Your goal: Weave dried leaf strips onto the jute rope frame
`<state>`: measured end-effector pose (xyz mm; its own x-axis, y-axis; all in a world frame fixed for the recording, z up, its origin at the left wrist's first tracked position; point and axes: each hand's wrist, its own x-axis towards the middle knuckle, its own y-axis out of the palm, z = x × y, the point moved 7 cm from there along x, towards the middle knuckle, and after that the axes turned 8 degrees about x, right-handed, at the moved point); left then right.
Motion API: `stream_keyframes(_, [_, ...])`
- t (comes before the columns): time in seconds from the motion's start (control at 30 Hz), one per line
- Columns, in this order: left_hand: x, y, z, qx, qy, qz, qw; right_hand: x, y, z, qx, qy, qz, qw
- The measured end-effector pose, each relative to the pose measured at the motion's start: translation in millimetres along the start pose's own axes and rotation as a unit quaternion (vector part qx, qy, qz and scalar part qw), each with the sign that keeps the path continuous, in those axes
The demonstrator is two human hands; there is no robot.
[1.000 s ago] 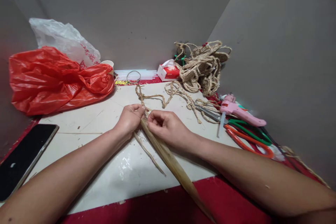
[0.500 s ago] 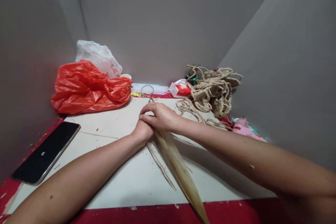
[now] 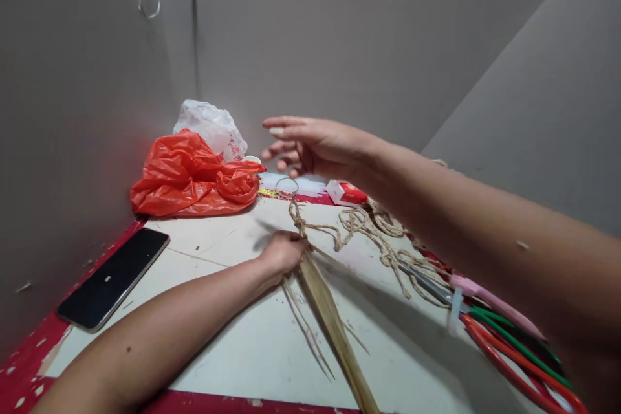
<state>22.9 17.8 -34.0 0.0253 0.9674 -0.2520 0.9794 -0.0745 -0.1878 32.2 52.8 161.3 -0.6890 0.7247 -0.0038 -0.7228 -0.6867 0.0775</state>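
My left hand rests on the white table top, closed around the top end of a bundle of pale dried straw leaves where it joins a braided straw rope. The straw runs from that hand toward the table's near edge. My right hand is raised in the air above the table, fingers stretched out and apart, holding nothing. It hovers near the red plastic bag and a metal ring.
A black phone lies at the left. A white plastic bag sits behind the red one. A red and white box, scissors, a pink glue gun and red and green cords lie at the right. Grey walls enclose the table.
My right hand has let go of the straw and lifted up and back toward the red bag, opening its fingers. The left hand stays closed on the straw. The view has turned left.
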Motion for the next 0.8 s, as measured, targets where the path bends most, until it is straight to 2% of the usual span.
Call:
stream_keyframes(0.17, [3.2,4.9,4.4,-0.014,-0.01,0.025,1.0,54.0,0.3,68.1,-0.017,-0.214,0.003,0.977])
stream_keyframes(0.2, [3.8,5.1,4.8,-0.014,-0.008,0.027,1.0,65.0,-7.7,70.7,-0.074,-0.206,-0.024,0.975])
stream_keyframes(0.23, [4.3,4.9,5.0,-0.014,-0.006,0.028,0.999,75.2,-22.0,66.9,-0.187,-0.156,-0.08,0.967])
stream_keyframes(0.27, [4.7,4.7,5.1,-0.014,-0.003,0.029,0.999,79.0,-41.6,67.8,-0.288,-0.137,-0.159,0.934])
stream_keyframes(0.3, [5.0,4.6,5.1,-0.015,-0.001,0.031,0.999,79.2,-59.9,67.8,-0.335,-0.127,-0.207,0.91])
stream_keyframes(0.33, [5.2,4.6,5.0,-0.016,0.0,0.033,0.999,74.0,-79.2,70.3,-0.391,-0.132,-0.265,0.872])
stream_keyframes(0.4, [5.5,5.3,4.4,-0.016,0.003,0.04,0.999,48.8,-112.9,80.7,-0.496,-0.172,-0.383,0.76])
stream_keyframes(0.43, [5.5,5.7,4.0,-0.014,0.005,0.042,0.999,31.5,-125.2,85.3,-0.54,-0.19,-0.433,0.696])
stream_keyframes(0.47, [5.5,5.9,3.4,-0.014,0.006,0.043,0.999,13.6,-134.9,87.4,-0.569,-0.198,-0.468,0.647])
stream_keyframes(0.5, [5.5,6.1,2.9,-0.014,0.007,0.043,0.999,-4.4,-141.7,87.0,-0.576,-0.207,-0.489,0.622])
stream_keyframes(0.53, [5.5,6.1,2.3,-0.016,0.008,0.042,0.999,-21.3,-144.4,83.7,-0.574,-0.218,-0.491,0.618])
stream_keyframes(0.57, [5.4,6.2,1.8,-0.018,0.008,0.041,0.999,-36.8,-144.2,76.6,-0.556,-0.224,-0.476,0.643])
stream_keyframes(0.6, [5.2,6.1,1.3,-0.018,0.008,0.041,0.999,-49.8,-144.6,62.8,-0.509,-0.2,-0.454,0.703])
stream_keyframes(0.63, [5.1,6.3,0.9,-0.018,0.009,0.041,0.999,-58.3,-142.3,39.5,-0.451,-0.128,-0.406,0.784])
stream_keyframes(0.67, [5.0,6.3,0.6,-0.017,0.009,0.043,0.999,-65.6,-129.8,13.0,-0.405,-0.066,-0.326,0.852])
stream_keyframes(0.7, [5.0,6.4,0.4,-0.015,0.01,0.044,0.999,-76.3,-114.3,-13.0,-0.366,-0.012,-0.268,0.891])
stream_keyframes(0.73, [5.0,6.5,0.1,-0.014,0.012,0.047,0.999,-86.7,-95.6,-39.3,-0.341,0.041,-0.203,0.917])
stream_keyframes(0.77, [5.0,6.7,-0.3,-0.013,0.015,0.049,0.999,-96.6,-76.0,-64.2,-0.34,0.086,-0.138,0.926])
stream_keyframes(0.8, [5.0,6.9,-1.0,-0.013,0.02,0.052,0.998,-105.0,-59.0,-83.3,-0.356,0.1,-0.092,0.925])
